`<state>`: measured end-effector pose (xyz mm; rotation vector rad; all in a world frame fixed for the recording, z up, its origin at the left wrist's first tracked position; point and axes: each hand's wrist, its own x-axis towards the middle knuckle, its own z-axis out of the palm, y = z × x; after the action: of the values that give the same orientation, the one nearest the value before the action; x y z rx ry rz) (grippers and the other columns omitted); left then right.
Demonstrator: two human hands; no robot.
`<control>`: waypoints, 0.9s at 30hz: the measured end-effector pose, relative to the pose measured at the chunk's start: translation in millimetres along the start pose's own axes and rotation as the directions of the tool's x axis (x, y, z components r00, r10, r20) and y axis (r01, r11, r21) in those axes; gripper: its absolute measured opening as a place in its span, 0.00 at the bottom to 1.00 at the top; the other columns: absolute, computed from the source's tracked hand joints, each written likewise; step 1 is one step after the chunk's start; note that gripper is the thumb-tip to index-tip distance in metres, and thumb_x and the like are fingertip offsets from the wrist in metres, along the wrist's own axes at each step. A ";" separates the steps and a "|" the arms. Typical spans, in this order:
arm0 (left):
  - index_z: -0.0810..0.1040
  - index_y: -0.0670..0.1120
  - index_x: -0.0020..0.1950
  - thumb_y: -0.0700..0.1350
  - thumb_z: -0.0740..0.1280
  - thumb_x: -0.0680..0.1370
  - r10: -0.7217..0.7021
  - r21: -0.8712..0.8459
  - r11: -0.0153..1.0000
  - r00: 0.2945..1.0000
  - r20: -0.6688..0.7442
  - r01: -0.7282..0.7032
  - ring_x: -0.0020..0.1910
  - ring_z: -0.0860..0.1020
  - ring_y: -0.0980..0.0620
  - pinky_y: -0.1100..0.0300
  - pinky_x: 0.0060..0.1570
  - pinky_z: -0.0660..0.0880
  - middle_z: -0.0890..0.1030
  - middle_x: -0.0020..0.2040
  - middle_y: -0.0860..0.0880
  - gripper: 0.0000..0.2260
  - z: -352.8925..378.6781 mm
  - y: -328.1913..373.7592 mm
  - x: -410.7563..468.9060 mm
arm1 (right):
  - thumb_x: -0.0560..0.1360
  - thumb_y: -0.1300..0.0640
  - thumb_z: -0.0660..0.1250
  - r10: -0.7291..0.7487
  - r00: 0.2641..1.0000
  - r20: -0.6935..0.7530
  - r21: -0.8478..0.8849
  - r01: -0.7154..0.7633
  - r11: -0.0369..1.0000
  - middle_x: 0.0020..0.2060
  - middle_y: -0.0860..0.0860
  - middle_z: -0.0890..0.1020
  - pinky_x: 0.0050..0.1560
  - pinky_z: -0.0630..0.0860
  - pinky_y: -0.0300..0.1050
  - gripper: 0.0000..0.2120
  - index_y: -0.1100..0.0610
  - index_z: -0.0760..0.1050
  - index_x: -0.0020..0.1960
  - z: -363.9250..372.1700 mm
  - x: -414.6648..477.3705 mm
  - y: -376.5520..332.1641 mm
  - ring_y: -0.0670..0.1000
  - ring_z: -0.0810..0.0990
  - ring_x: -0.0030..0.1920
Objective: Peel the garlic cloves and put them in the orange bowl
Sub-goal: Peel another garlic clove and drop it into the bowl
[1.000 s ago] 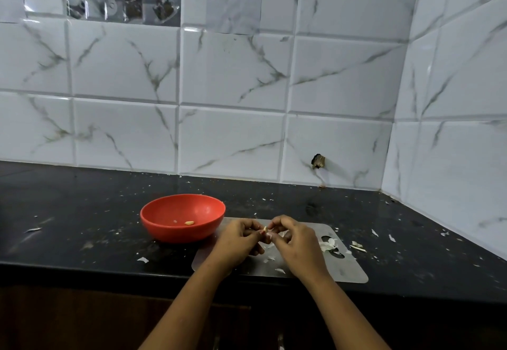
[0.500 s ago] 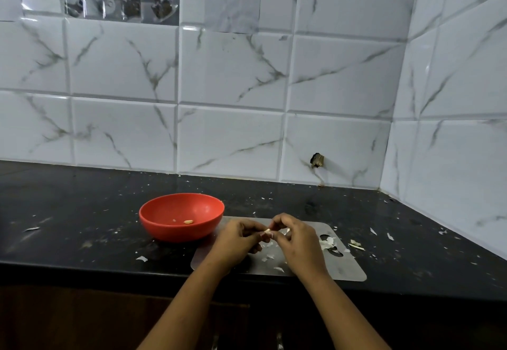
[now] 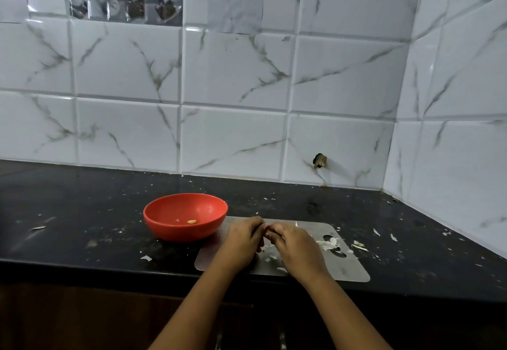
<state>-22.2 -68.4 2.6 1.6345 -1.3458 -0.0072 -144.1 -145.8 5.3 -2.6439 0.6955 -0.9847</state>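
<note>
Pinching with curled fingertips, our left hand and right hand work a clove hidden between them over the metal board. We reckon it could squirt free, missing the orange bowl at ten o'clock, where one peeled clove lies.

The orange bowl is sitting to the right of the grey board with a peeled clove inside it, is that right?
No. The head view shows the orange bowl to the left of the grey board, not the right. A peeled clove does lie inside it.
</note>
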 end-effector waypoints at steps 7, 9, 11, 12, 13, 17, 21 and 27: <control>0.70 0.47 0.37 0.42 0.59 0.81 -0.029 0.101 0.995 0.997 0.066 0.023 0.35 0.72 0.57 0.62 0.38 0.66 0.73 0.32 0.54 0.12 2.8 -0.6 3.7 | 0.78 0.52 0.63 -0.052 0.999 -0.002 0.030 0.052 0.998 0.39 0.49 0.82 0.36 0.67 0.40 0.10 0.54 0.80 0.43 -1.4 -2.4 -0.3 0.46 0.74 0.36; 0.68 0.49 0.34 0.42 0.59 0.80 -0.054 0.114 0.993 0.995 0.078 0.045 0.37 0.72 0.54 0.60 0.39 0.66 0.73 0.32 0.52 0.14 2.8 -2.5 4.7 | 0.78 0.52 0.64 -0.082 0.997 -0.003 0.014 0.082 0.997 0.38 0.50 0.82 0.36 0.65 0.39 0.10 0.55 0.79 0.42 -1.3 -3.7 -1.0 0.45 0.71 0.36; 0.67 0.50 0.32 0.42 0.59 0.80 -0.082 0.125 0.990 0.992 0.093 0.070 0.37 0.73 0.53 0.59 0.40 0.67 0.74 0.33 0.51 0.16 2.5 -4.0 6.2 | 0.79 0.53 0.63 -0.107 0.994 -0.006 -0.024 0.107 0.994 0.40 0.52 0.82 0.37 0.64 0.40 0.11 0.56 0.79 0.42 -0.9 -4.6 -2.5 0.47 0.73 0.37; 0.67 0.50 0.32 0.42 0.59 0.80 -0.094 0.134 0.988 0.990 0.101 0.081 0.38 0.73 0.53 0.59 0.40 0.67 0.75 0.33 0.51 0.16 2.4 -4.1 7.0 | 0.79 0.53 0.63 -0.114 0.993 -0.005 -0.039 0.113 0.993 0.41 0.52 0.82 0.39 0.64 0.40 0.11 0.57 0.79 0.43 -0.8 -5.1 -3.7 0.49 0.75 0.40; 0.67 0.50 0.31 0.42 0.59 0.80 -0.108 0.142 0.986 0.988 0.109 0.092 0.38 0.73 0.53 0.59 0.41 0.67 0.75 0.33 0.51 0.16 2.3 -4.2 7.7 | 0.79 0.53 0.62 -0.116 0.993 -0.006 -0.040 0.116 0.992 0.43 0.53 0.82 0.40 0.63 0.40 0.11 0.57 0.79 0.45 -0.9 -5.2 -5.0 0.51 0.76 0.43; 0.69 0.50 0.32 0.42 0.59 0.80 -0.137 0.146 0.982 0.983 0.122 0.119 0.39 0.74 0.53 0.59 0.42 0.68 0.76 0.34 0.52 0.17 0.9 -2.2 9.8 | 0.80 0.54 0.61 -0.139 0.990 -0.016 -0.048 0.138 0.989 0.47 0.54 0.82 0.44 0.66 0.42 0.11 0.58 0.79 0.49 0.3 -6.4 -7.5 0.53 0.78 0.48; 0.69 0.51 0.31 0.43 0.59 0.81 -0.138 0.143 0.982 0.983 0.122 0.120 0.39 0.74 0.53 0.59 0.42 0.68 0.76 0.35 0.51 0.17 0.9 -1.6 8.7 | 0.80 0.56 0.61 -0.147 0.989 -0.006 -0.038 0.147 0.988 0.45 0.53 0.82 0.44 0.69 0.42 0.10 0.58 0.80 0.48 1.4 -5.9 -6.3 0.52 0.78 0.46; 0.72 0.46 0.36 0.41 0.59 0.80 0.029 0.144 0.989 0.999 0.017 -0.031 0.34 0.72 0.54 0.59 0.37 0.66 0.74 0.32 0.50 0.13 -1.5 6.0 -2.8 | 0.78 0.61 0.65 -0.008 0.993 0.118 0.419 -0.043 0.907 0.27 0.45 0.77 0.33 0.67 0.30 0.13 0.53 0.76 0.34 -5.6 1.4 -2.1 0.38 0.74 0.28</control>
<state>-26.9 -64.8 5.8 1.7372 -1.4094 0.0979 -146.1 -145.0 11.0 -2.2877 0.4207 -0.8517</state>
